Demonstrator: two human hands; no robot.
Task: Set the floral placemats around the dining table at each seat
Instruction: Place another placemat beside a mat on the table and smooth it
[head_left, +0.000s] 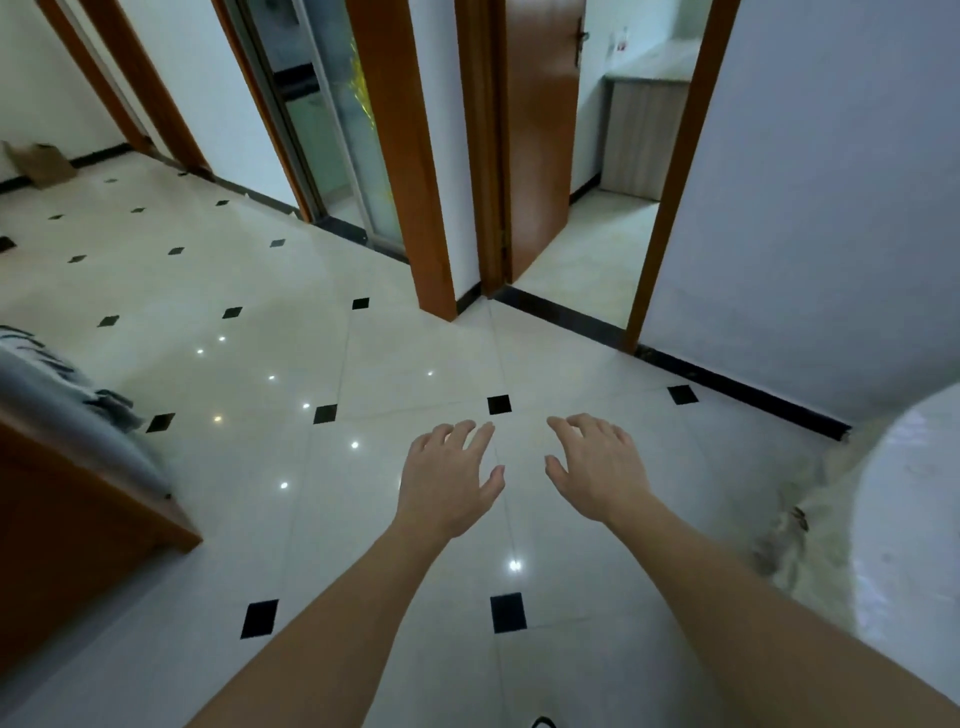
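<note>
My left hand and my right hand are stretched out in front of me over the tiled floor, palms down, fingers spread, holding nothing. They are side by side with a small gap between them. No floral placemat shows in this view. At the right edge a round white surface curves into view, with a pale lacy cloth hanging from its rim; I cannot tell whether it is the dining table.
The floor is glossy cream tile with small black diamonds. A wooden piece of furniture draped with grey cloth stands at the left. Ahead are wood-framed doorways, one with an open door, and a cardboard box at the far left wall.
</note>
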